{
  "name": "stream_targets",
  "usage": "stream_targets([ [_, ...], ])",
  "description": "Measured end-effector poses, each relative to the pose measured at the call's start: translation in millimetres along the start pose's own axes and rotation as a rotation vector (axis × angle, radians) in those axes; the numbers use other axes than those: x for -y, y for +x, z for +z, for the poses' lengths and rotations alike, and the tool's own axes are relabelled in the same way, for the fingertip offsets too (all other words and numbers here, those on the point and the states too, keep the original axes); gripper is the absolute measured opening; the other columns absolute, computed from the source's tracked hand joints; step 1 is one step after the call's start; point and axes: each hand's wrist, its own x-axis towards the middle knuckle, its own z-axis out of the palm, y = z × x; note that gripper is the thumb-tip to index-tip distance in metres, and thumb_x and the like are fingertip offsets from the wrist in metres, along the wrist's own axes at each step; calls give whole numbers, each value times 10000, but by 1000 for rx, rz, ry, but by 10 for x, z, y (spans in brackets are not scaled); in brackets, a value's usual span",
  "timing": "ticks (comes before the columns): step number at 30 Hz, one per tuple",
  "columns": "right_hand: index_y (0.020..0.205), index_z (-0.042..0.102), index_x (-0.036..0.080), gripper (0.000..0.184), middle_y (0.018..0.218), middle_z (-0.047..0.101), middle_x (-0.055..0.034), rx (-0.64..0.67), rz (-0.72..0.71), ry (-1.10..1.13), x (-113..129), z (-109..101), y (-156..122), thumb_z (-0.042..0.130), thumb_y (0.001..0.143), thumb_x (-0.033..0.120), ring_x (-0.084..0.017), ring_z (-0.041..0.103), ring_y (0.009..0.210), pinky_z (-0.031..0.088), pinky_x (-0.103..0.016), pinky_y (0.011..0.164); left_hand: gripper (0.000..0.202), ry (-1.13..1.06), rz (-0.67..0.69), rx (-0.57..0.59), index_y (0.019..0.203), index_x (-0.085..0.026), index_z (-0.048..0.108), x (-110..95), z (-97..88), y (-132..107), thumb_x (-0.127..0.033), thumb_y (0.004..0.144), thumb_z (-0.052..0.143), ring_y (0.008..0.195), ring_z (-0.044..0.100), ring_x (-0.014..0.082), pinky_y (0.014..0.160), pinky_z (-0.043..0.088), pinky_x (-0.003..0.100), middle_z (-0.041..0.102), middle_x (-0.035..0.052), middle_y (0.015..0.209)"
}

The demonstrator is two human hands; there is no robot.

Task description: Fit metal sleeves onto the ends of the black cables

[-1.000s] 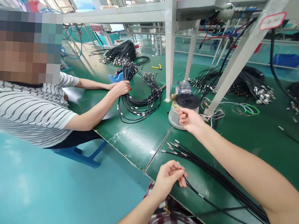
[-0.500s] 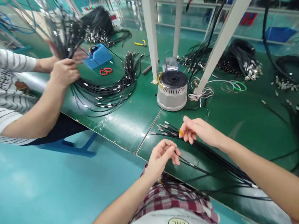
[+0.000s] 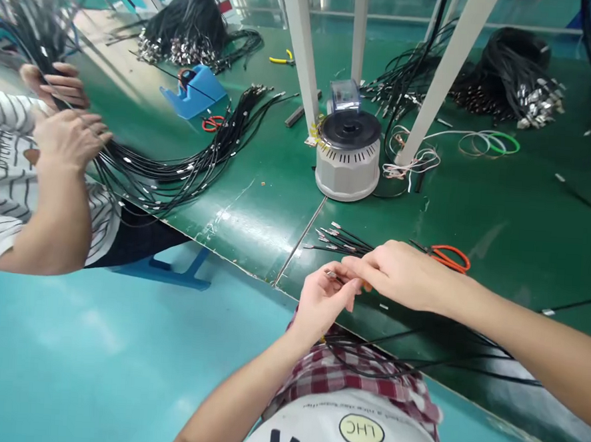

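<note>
My left hand (image 3: 323, 299) is closed in a pinch on the end of a thin black cable, whose small metal tip (image 3: 331, 274) shows between its fingers. My right hand (image 3: 397, 274) comes in from the right, palm down, with its fingertips pressed against those of my left hand. What it grips is hidden beneath the fingers; a bit of orange-yellow shows at a fingertip. Just behind the hands lies a bunch of black cables (image 3: 347, 241) with metal terminals at their ends. Orange-handled scissors (image 3: 451, 257) lie beyond my right wrist, partly covered.
A grey round machine (image 3: 347, 167) with a black top stands behind the hands, between white posts (image 3: 301, 55). Cable heaps (image 3: 522, 75) lie at the back. On the left, a co-worker's hands (image 3: 69, 110) hold a large cable bundle. A blue tape dispenser (image 3: 198, 92) stands nearby.
My right hand has moved down and left to meet my left hand. The scissors now show past my right wrist. The co-worker's hands and bundle have shifted left, and the view has tilted slightly.
</note>
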Motion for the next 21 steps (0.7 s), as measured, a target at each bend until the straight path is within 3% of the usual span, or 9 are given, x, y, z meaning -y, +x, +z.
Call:
stream_targets([
  [4,650,692,213,711,557,558,-29,-64,123,26,-91,79,9,272,977,685,-110,437,522,288,-284,550,272,-64,-34,-4,844,-84,576,57,-16,-20,-320,862,711,464,494,81,461,391,226,615,57,702],
  [8,803,690,191,690,675,628,-12,-168,185,263,-263,244,-19,283,956,727,-103,548,584,374,-265,597,269,-143,-59,-19,864,-87,575,99,-28,-25,-320,866,709,473,502,88,467,387,230,630,69,715],
  [11,941,687,188,567,845,673,-14,-205,119,441,-279,388,-82,406,948,681,-119,622,776,447,-246,710,270,-147,-56,-39,854,-87,583,105,-35,-14,-322,862,715,471,507,88,466,383,223,625,64,702],
  [14,1095,670,221,481,1071,662,-7,-255,97,457,-193,505,-134,610,856,634,-125,618,910,479,-235,724,268,-146,-59,-66,835,-92,593,113,-39,0,-317,842,739,461,500,86,461,383,216,575,26,632],
  [17,1042,690,230,408,1054,660,3,-313,120,413,-128,564,-137,698,807,564,-118,619,879,498,-234,693,273,-171,-56,-73,814,-96,589,120,-40,11,-311,821,758,457,502,93,453,386,218,542,8,608],
  [21,958,733,250,257,969,693,25,-344,106,473,-177,566,-116,632,891,476,-97,639,815,511,-226,703,243,-174,-20,-58,844,-86,592,114,-46,15,-287,855,727,480,530,103,483,386,223,587,32,632],
])
